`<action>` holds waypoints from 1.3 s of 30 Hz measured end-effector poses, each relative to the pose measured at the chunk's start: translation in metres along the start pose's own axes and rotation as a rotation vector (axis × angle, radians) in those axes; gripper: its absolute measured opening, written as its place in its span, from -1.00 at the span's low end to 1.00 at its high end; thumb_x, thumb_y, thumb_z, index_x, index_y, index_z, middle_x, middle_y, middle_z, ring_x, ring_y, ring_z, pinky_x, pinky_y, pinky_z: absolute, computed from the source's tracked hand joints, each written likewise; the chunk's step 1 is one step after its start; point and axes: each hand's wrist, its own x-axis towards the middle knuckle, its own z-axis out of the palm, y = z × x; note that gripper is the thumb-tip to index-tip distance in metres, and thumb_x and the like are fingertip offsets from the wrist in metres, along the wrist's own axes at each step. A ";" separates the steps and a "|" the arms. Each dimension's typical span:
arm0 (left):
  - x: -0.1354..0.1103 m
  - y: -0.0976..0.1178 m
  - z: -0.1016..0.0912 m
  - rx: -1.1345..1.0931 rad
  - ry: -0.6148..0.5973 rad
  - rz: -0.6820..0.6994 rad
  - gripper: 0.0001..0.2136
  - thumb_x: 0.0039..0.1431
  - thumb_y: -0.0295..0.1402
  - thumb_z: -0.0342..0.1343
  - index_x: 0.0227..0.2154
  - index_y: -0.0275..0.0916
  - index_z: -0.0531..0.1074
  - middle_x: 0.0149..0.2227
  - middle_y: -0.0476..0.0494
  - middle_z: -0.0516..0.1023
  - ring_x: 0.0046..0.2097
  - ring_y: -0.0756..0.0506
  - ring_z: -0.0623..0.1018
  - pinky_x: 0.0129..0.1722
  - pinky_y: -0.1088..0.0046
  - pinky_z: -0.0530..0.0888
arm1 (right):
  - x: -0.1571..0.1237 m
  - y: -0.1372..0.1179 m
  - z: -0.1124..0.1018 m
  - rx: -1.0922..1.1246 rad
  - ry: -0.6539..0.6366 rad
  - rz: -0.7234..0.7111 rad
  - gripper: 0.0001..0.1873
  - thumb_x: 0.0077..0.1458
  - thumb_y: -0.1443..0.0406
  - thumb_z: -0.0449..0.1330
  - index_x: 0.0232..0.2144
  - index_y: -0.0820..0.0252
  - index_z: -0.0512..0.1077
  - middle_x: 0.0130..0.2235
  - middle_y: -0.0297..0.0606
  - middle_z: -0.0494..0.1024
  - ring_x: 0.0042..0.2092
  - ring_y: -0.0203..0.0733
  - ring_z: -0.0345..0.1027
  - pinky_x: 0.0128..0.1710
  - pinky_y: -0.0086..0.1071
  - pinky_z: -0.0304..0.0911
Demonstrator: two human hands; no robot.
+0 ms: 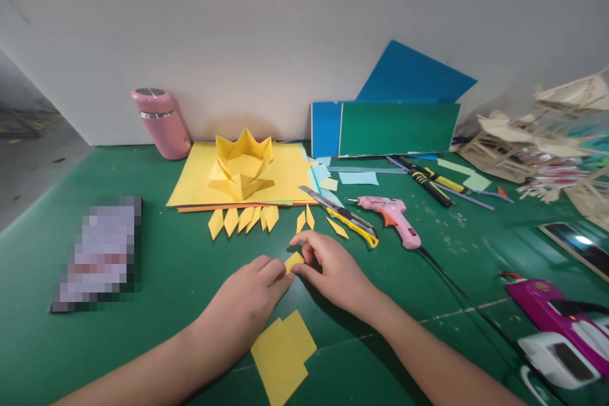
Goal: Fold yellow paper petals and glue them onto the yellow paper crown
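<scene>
Pinching a tiny yellow paper piece (294, 261) between left hand (247, 301) and right hand (333, 269); looks light and flimsy, so grip edges gently.

Eight folded yellow petals (244, 220), two yellow squares (283, 355), two glue guns (390, 217), one pink bottle (162, 123), one yellow paper crown (242, 165).

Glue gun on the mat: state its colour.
Pink with an orange trigger; the glue gun shows plainly in the head view.
</scene>
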 end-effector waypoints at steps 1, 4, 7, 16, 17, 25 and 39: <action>-0.001 0.000 0.000 -0.010 0.004 -0.001 -0.76 0.13 -0.62 -0.06 -0.24 -0.25 0.43 -0.31 -0.13 0.45 -0.30 -0.09 0.44 -0.25 0.39 0.47 | 0.000 0.000 0.000 0.004 -0.005 0.001 -0.74 0.03 0.44 0.19 -0.19 0.16 0.32 -0.47 -0.44 0.29 -0.40 -0.28 0.19 -0.41 -0.43 0.08; -0.004 0.002 -0.001 0.017 -0.004 0.011 -0.76 0.09 -0.64 -0.07 -0.33 -0.26 0.44 -0.36 -0.13 0.45 -0.35 -0.09 0.43 -0.31 0.38 0.46 | 0.001 -0.002 -0.001 0.000 -0.011 -0.001 -0.75 0.04 0.44 0.19 -0.19 0.16 0.34 -0.49 -0.45 0.29 -0.40 -0.27 0.20 -0.40 -0.43 0.09; -0.007 0.004 -0.004 0.082 -0.002 0.029 -0.78 0.06 -0.65 -0.06 -0.43 -0.28 0.45 -0.42 -0.15 0.44 -0.40 -0.12 0.42 -0.39 0.36 0.44 | 0.001 -0.002 -0.001 -0.026 -0.024 -0.044 -0.74 0.05 0.46 0.20 -0.18 0.15 0.40 -0.48 -0.42 0.31 -0.37 -0.25 0.22 -0.36 -0.41 0.12; -0.008 -0.003 -0.007 -0.085 0.176 0.033 -0.69 0.13 -0.62 -0.16 -0.51 -0.24 0.44 -0.46 -0.11 0.47 -0.41 -0.07 0.45 -0.42 0.43 0.44 | 0.000 0.006 0.001 -0.093 -0.014 -0.161 -0.76 0.17 0.42 0.12 -0.16 0.12 0.51 -0.39 -0.30 0.36 -0.30 -0.21 0.28 -0.34 -0.39 0.17; -0.007 -0.005 -0.007 -0.104 0.205 0.009 -0.68 0.14 -0.61 -0.18 -0.51 -0.24 0.44 -0.45 -0.12 0.48 -0.41 -0.07 0.45 -0.41 0.42 0.45 | 0.001 0.006 0.000 -0.088 -0.015 -0.158 -0.77 0.16 0.41 0.13 -0.17 0.13 0.51 -0.39 -0.29 0.37 -0.29 -0.21 0.29 -0.33 -0.39 0.18; 0.002 -0.001 -0.011 -0.200 0.156 0.067 -0.68 0.12 -0.64 -0.15 -0.29 -0.24 0.48 -0.26 -0.17 0.55 -0.22 -0.11 0.50 -0.18 0.33 0.50 | 0.000 0.003 -0.001 -0.069 0.006 -0.109 -0.78 0.12 0.42 0.16 -0.17 0.12 0.44 -0.32 -0.28 0.42 -0.24 -0.18 0.33 -0.28 -0.36 0.23; 0.000 -0.008 -0.007 -0.332 0.295 0.061 -0.67 0.14 -0.61 -0.14 -0.34 -0.24 0.53 -0.32 -0.15 0.61 -0.24 -0.10 0.55 -0.25 0.37 0.52 | -0.001 0.007 -0.004 0.041 0.047 -0.339 -0.62 0.18 0.51 -0.07 -0.12 0.11 0.43 -0.17 -0.16 0.40 -0.11 -0.16 0.30 -0.12 -0.27 0.28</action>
